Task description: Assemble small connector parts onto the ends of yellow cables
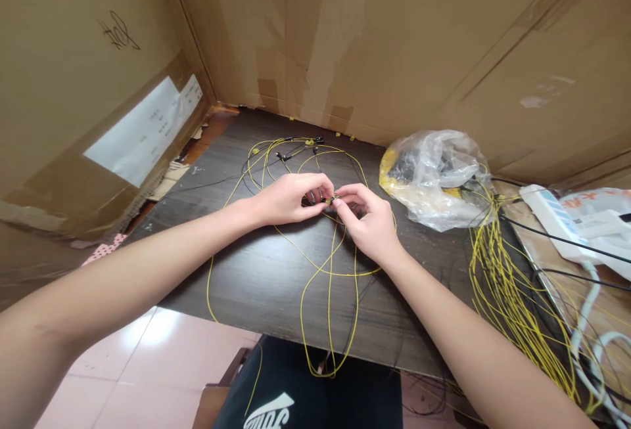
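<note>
Apparently the left hand (298, 200) and right hand (371, 220) both pinch a small black connector piece (332, 201) above the dark wood-grain table (256, 278), where thin yellow cable loops (330, 304) overhanging its edge could snag and tug it loose.

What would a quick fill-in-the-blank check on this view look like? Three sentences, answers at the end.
1. The wire loops hanging past the front edge of the table are ____ in colour.
2. The plastic bag lies to the ____ of both the left hand and the right hand.
3. The wall behind the table is made of ____.
Missing words: yellow; right; cardboard.
</note>
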Demonstrator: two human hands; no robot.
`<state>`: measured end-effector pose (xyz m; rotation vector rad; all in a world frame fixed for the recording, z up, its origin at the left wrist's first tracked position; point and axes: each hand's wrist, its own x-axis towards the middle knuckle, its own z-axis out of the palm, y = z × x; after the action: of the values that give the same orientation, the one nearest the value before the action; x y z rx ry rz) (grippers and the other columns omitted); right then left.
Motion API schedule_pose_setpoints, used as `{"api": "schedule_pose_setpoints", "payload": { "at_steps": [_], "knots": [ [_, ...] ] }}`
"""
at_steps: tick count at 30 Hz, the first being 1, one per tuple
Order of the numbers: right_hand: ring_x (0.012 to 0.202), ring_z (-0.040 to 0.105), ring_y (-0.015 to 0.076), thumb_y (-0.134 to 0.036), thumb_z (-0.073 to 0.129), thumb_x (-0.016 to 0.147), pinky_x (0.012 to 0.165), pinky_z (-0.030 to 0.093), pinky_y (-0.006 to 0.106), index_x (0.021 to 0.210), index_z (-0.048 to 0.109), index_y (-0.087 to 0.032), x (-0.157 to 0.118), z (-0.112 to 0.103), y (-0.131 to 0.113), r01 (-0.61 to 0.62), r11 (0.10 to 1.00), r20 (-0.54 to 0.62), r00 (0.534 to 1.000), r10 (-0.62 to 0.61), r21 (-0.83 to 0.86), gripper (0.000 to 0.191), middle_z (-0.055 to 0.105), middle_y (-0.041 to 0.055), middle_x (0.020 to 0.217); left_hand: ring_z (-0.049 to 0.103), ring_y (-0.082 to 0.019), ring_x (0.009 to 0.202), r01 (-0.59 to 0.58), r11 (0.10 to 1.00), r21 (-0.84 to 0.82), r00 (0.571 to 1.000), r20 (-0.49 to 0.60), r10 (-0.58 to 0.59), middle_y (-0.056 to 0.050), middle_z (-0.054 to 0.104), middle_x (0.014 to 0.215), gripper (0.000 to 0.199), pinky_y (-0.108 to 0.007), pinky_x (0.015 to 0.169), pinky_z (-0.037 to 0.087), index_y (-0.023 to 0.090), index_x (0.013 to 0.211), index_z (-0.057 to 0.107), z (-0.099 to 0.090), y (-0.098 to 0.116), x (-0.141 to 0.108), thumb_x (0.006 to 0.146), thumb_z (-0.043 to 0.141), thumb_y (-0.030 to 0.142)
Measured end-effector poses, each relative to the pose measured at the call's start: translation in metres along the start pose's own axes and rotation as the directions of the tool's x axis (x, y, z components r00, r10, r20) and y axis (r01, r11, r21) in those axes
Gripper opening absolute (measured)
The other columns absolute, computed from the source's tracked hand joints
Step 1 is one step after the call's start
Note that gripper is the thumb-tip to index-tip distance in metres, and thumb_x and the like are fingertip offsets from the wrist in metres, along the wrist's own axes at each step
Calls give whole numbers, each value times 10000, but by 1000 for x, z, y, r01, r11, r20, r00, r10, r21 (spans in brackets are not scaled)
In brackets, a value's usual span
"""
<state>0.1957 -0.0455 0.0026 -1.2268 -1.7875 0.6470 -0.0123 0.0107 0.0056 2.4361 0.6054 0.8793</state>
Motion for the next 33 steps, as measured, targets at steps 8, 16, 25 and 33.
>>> {"api": "schedule_pose_setpoints", "payload": {
  "at_steps": [8, 16, 25, 33],
  "knots": [
    [677, 695, 171, -328, 618, 942, 589, 468, 286, 1010, 655, -205, 0, 0, 3, -8, 1000, 21, 1000, 8, 18, 146, 767, 31, 796, 698, -147, 823, -32, 999, 35, 999, -18, 32, -45, 735, 943, 101, -261, 751, 550, 165, 1023, 637, 1, 2, -1, 925, 632, 189],
    [691, 699, 176, -339, 611, 934, 573, 468, 286, 1009, 660, -208, 1, 1, 4, -4, 1000, 11, 1000, 4, 26, 159, 763, 37, 818, 705, -154, 829, -5, 999, 44, 1000, 12, 4, -47, 743, 955, 120, -264, 747, 548, 168, 1033, 640, 1, 2, 0, 916, 641, 191],
    [693, 701, 174, -342, 600, 939, 574, 458, 288, 1024, 647, -211, 1, 1, 4, -25, 999, 40, 999, 24, 35, 163, 769, 33, 822, 719, -158, 855, -31, 997, 68, 1000, 4, 31, -50, 752, 985, 136, -268, 770, 560, 170, 1058, 644, 1, 1, -1, 924, 631, 183],
    [686, 691, 174, -347, 593, 941, 587, 471, 292, 1031, 639, -211, 1, 1, 5, -16, 999, 49, 999, 13, 52, 169, 764, 35, 818, 732, -172, 897, -59, 989, 136, 998, 8, 58, -45, 758, 1002, 158, -286, 812, 576, 187, 1076, 651, 1, 1, -1, 924, 621, 157]
  ]
}}
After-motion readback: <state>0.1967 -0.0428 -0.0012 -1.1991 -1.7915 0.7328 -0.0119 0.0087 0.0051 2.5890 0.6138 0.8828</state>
